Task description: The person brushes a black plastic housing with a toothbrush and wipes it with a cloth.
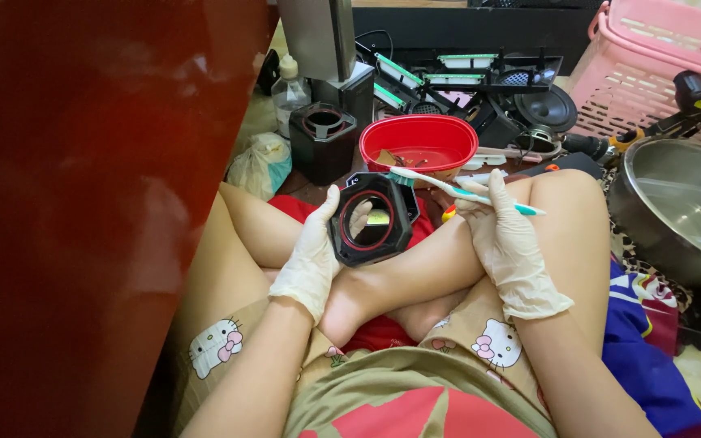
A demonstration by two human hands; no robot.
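Speaker housing under brush, frame centre.
Left hand [311,258] grasps black red-ringed housing [369,219]; right hand [506,242] fingers grip toothbrush [456,189]; red tub [419,143] behind.

Two black speaker housings [369,221] [323,139], one toothbrush [456,191], one red bowl [418,143], one steel pot [675,209], one pink basket [651,65], two gloved hands [311,258] [506,243] were present.

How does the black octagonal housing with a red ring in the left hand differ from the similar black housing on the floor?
The held black octagonal housing is tilted, opening facing the camera, gripped by the gloved left hand; the floor housing stands upright, untouched, opening upward. Both are black with red-ringed openings.
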